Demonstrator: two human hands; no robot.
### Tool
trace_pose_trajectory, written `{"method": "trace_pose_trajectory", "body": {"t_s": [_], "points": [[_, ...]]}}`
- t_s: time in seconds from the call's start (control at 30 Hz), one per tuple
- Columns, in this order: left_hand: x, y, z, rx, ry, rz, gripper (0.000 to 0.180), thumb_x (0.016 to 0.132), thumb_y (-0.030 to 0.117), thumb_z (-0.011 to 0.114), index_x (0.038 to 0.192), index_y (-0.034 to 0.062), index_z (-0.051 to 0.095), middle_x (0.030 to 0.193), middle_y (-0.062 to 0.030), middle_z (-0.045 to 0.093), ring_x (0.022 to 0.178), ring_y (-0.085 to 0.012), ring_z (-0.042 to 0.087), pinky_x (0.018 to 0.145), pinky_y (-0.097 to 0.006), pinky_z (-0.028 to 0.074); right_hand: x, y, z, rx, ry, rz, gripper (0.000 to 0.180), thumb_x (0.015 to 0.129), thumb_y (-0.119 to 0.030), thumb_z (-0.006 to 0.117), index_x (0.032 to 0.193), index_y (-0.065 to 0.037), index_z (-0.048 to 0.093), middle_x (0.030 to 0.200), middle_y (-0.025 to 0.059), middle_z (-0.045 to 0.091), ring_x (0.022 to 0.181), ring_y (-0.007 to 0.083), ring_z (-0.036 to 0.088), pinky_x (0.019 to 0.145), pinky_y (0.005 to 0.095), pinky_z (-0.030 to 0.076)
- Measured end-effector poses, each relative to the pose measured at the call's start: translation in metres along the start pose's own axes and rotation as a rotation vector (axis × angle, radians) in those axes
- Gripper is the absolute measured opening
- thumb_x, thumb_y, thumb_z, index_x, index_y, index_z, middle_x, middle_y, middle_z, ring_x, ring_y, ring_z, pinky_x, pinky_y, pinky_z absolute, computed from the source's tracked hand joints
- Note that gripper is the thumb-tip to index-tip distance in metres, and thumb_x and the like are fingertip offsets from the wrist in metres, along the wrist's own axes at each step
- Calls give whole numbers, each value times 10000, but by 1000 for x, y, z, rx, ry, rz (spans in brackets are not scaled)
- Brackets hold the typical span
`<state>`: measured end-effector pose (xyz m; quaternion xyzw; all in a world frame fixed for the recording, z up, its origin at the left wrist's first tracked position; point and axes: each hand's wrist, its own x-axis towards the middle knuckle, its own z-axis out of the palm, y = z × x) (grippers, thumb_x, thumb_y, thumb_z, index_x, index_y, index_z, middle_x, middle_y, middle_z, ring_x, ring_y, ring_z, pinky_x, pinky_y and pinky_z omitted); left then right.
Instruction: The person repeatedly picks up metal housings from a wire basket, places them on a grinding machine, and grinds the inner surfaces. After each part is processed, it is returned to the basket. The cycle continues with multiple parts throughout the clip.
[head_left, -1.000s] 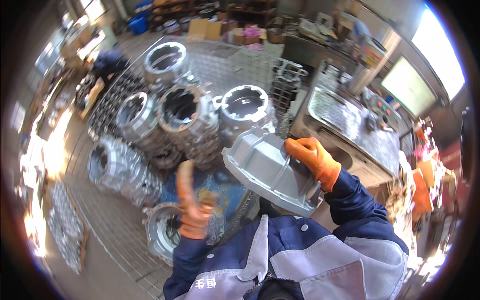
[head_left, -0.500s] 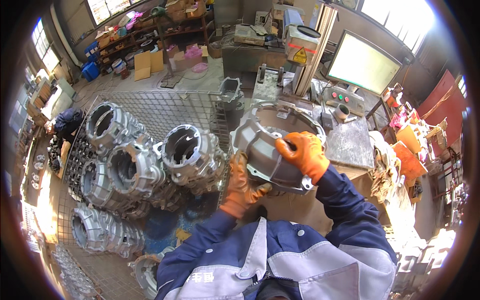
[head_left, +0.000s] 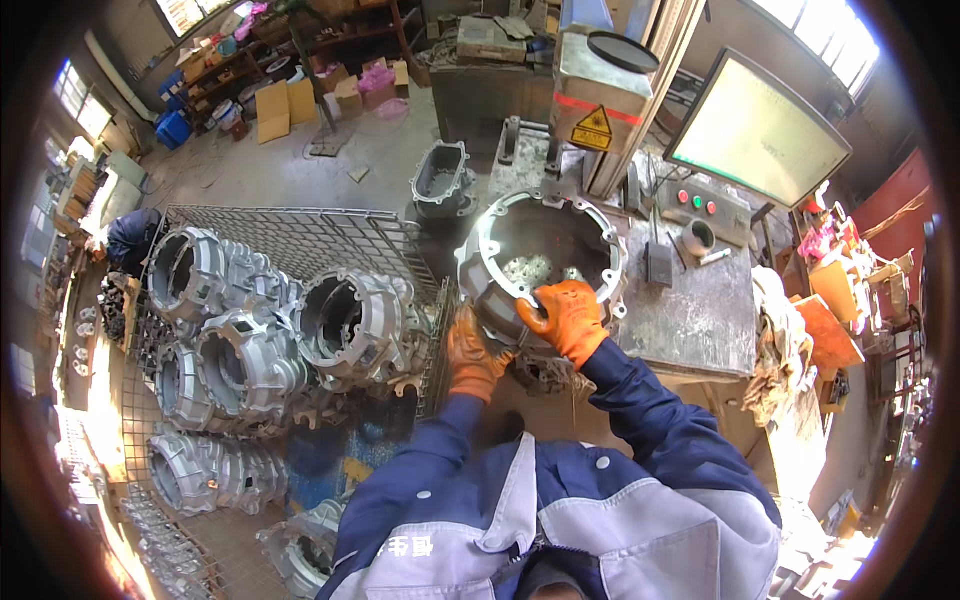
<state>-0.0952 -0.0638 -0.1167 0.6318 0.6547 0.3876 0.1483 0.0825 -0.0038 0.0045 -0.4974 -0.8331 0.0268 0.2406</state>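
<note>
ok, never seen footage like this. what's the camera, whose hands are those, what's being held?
There is no machine here: a person works with two hands, and the single view comes from a wide fisheye camera on their head, looking down, so straight edges bend near the rim. The blue and grey sleeves at the bottom are the wearer's own. Both hands wear orange gloves. The right hand grips the near rim of a round, bowl-shaped grey metal casting with a ring of bolt holes; the left hand supports its lower left side. The casting sits over the edge of a worn metal workbench. To the left, a wire-mesh cage holds many similar castings. Behind the bench stand a metal box with a yellow warning sign and a tilted screen.
</note>
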Motion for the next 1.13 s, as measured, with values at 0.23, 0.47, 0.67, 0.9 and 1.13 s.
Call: {"method": "trace_pose_trajectory", "body": {"t_s": [0.23,0.47,0.67,0.9,1.13], "points": [[-13,-32,-15,170,-158,64,979,633,507,826,1401,28,452,1321,-212,553,1220,-396,544,1069,-455,423,-13,-27,13,-71,-149,134,437,856,-492,607,696,-96,701,600,149,637,614,348,651,609,454,492],[67,29,-55,156,-1,595,659,754,457,749,1257,60,597,1243,-166,621,1155,-356,584,1033,-472,429,-76,-43,-33,65,67,177,210,840,-282,671,855,-72,675,771,135,666,776,347,634,852,453,497],[97,110,-27,485,-906,556,460,808,537,679,1088,172,692,1121,-104,705,1073,-302,661,917,-431,491,-166,-25,0,377,-307,982,370,910,-373,581,828,-39,716,764,141,712,733,318,666,736,411,514],[96,111,-21,545,-976,583,455,860,600,589,1042,205,722,1015,-119,731,997,-323,691,894,-423,513,-217,-9,50,689,-133,1235,486,931,-470,579,929,-6,725,816,95,725,714,194,661,686,329,504],[96,108,-16,528,-973,583,414,851,564,621,1050,216,723,1015,-92,736,996,-298,697,903,-414,516,-188,14,43,1245,-40,1543,642,904,-603,546,1310,-110,610,1132,149,672,908,235,666,780,414,488]]}}
